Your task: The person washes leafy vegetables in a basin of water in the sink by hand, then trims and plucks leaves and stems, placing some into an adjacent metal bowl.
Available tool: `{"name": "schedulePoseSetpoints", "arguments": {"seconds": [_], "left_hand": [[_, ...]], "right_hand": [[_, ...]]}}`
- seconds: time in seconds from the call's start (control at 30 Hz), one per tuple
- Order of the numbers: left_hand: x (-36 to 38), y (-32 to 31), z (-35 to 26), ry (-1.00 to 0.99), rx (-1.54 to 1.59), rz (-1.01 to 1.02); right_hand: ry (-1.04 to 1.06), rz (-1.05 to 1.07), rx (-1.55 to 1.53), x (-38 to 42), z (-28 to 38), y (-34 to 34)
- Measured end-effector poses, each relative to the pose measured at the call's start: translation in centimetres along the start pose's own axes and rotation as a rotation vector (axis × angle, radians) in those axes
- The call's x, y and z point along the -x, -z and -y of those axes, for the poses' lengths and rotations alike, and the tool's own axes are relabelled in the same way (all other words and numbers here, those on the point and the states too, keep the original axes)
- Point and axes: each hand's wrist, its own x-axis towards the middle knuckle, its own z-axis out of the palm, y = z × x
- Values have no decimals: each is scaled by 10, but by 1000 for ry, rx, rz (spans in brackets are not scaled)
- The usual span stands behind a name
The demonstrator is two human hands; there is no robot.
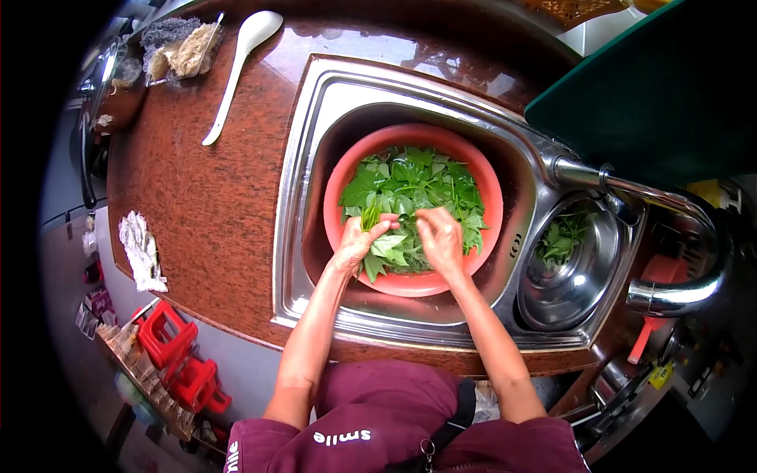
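Observation:
A red plastic basin (492,185) full of leafy greens (414,173) in water sits inside the steel sink (306,142). Over the near half of the basin, my left hand (357,243) is closed around a small bunch of green stems (369,217), with leaves hanging below the fingers. My right hand (441,240) is just to the right, its fingers curled in a pinch close to the left fingertips. Whatever it may be pinching is too small to make out. To the right, a metal bowl (544,303) holds a few green leaves (561,239).
The chrome faucet (670,201) arches over the right side. A white ladle (236,71) and a clear tray of scrubbers (185,51) lie on the brown counter (189,181). A crumpled white cloth (140,248) is at its left edge. Red stools (177,355) stand below.

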Motion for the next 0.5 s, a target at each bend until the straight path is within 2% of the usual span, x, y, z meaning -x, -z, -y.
{"name": "schedulePoseSetpoints", "arguments": {"seconds": [0.1,0.13,0.2,0.27,0.33,0.4,0.5], "left_hand": [[-9,3,4,-63,-117,-36],[-16,4,8,-101,-337,-105],[-32,5,26,-357,-576,-234],[-40,-6,29,-251,-885,-409],[-41,-19,35,-339,-1021,-527],[-51,-15,57,-307,-1225,-477],[-61,-13,75,-249,-1333,-445]], "right_hand": [[40,-88,216,-29,-14,-4],[33,-91,278,-37,-13,-7],[-8,-68,391,-42,-17,-15],[-75,-14,497,-41,-39,-29],[-71,-21,509,-31,-59,-40],[-24,-86,554,-19,-72,-46],[-28,-3,550,-12,-85,-44]]}}
